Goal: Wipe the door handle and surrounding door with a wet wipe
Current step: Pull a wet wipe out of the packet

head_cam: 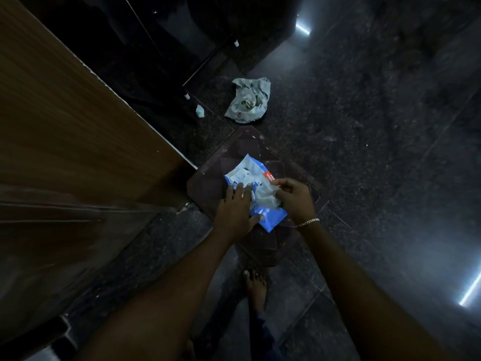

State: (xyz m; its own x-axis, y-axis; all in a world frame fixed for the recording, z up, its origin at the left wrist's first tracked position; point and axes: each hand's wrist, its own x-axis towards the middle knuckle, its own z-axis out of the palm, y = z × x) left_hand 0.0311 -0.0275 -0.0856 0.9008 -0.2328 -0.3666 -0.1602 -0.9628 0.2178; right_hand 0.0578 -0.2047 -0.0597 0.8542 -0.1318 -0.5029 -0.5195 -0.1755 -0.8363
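The pack of wet wipes [271,218] lies on a low dark stool [250,144], just right of the wooden door [65,126]. The left hand [235,207] presses on the pack with almost straight fingers; I think this keeps it from lifting. The right hand [294,198] pinches a white wet wipe [264,196] at the opening between thumb and curled fingers, probably to draw out one sheet. The door handle is not in view, so wiping has not begun. Farther on the floor lie a crumpled cloth [248,100] and, near the door, a small pale wad [200,111].
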